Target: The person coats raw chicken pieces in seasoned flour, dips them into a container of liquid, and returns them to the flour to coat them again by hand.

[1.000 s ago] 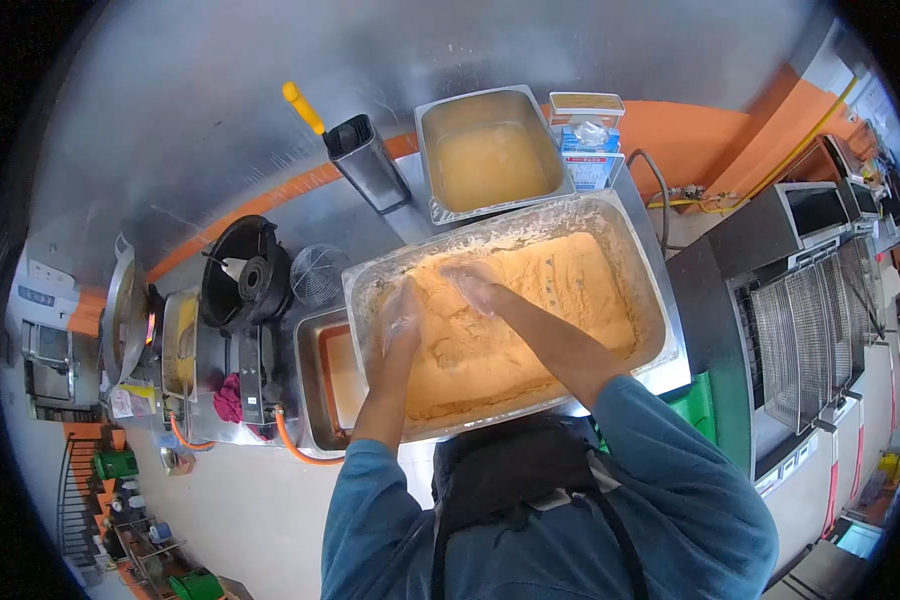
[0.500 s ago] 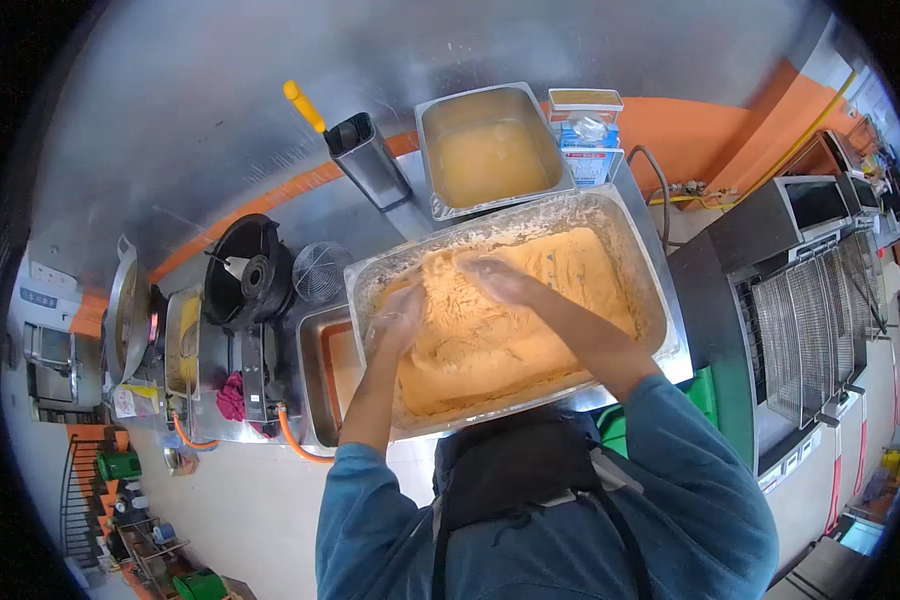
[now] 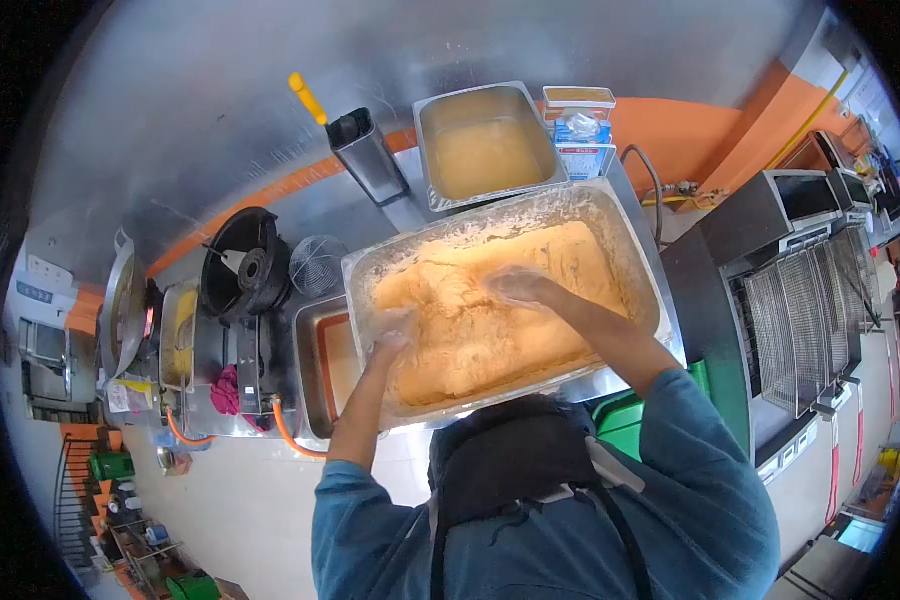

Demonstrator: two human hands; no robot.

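On the counter (image 3: 335, 212), the deep steel pan (image 3: 642, 285) is set close to the body, apparently for two-handed reach; the orange flour (image 3: 470, 350) is contained by its walls; over it the right hand (image 3: 520, 286) is held open, nothing visibly gripped; the left hand (image 3: 394, 326) is blurred, its grip unclear

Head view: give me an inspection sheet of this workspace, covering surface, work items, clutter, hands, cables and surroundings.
Surface: steel counter, mostly covered by equipment.
Work items: large metal tray of orange-tan powder, surface uneven; smaller metal pan behind it, holding cloudy liquid.
Clutter: wire strainer left of the tray; magenta cloth farther left.
Hands: left hand blurred, at the tray's left side; right hand near its middle, fingers extended; both look powder-dusted.
Cables: nothing seen; orange hose hangs at the counter's front.
Surroundings: wire baskets right; green bin below the counter.
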